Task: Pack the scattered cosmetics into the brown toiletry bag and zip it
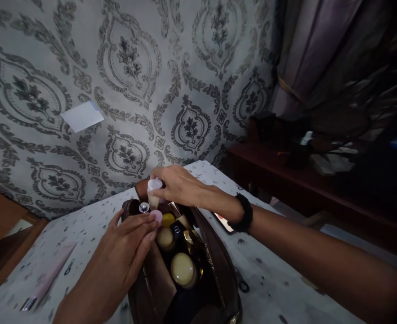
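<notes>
An unzipped brown bag [154,279] stands on the patterned cloth, holding several cosmetic containers, among them a round cream-coloured jar [183,270] and a black box [177,229]. At the bag's far end my right hand [178,185] grips a small white-capped bottle [154,193] between thumb and fingers. My left hand [117,252] lies over the bag's left edge, its fingers together and their tips touching a pink round cap [156,217]. Beside that cap is a clear, shiny round cap [144,207].
A pink tube [48,279] lies on the cloth [93,225] at left. Partly under my right wrist is a phone [222,221]. A dark red table [269,173] with clutter stands at right, and patterned wallpaper rises behind.
</notes>
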A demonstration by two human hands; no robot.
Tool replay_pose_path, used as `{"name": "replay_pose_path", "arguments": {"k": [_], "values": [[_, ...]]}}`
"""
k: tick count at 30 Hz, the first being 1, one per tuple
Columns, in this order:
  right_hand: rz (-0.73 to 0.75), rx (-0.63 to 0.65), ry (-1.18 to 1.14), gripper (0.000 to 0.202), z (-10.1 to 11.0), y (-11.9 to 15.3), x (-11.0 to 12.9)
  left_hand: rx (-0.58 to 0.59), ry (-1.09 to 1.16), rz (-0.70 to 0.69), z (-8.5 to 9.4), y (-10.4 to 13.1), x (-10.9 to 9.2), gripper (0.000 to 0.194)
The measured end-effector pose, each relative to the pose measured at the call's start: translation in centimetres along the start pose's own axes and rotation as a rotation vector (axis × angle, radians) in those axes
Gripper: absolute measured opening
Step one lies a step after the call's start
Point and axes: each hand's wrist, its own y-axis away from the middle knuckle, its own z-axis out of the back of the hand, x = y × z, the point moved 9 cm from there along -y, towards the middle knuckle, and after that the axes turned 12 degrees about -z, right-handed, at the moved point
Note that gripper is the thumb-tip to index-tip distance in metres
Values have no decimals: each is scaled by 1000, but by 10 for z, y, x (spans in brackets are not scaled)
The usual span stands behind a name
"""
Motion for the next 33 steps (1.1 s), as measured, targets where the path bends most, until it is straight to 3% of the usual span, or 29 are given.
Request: {"name": "replay_pose_path", "arguments": {"k": [13,17,23,27,33], "values": [[49,197,47,19,-12,-5,16,-2,8,14,-4,-3,-1,37],[128,156,11,19,-12,-6,18,-20,14,21,-4,-3,-2,36],[12,4,145,26,16,-7,13,-25,29,14,-3,-1,-1,36],[54,-55,196,23,32,-2,23,15,39,29,-7,-2,0,37],[137,-84,268,13,39,8,44,12,32,44,-5,-3,0,37]]}}
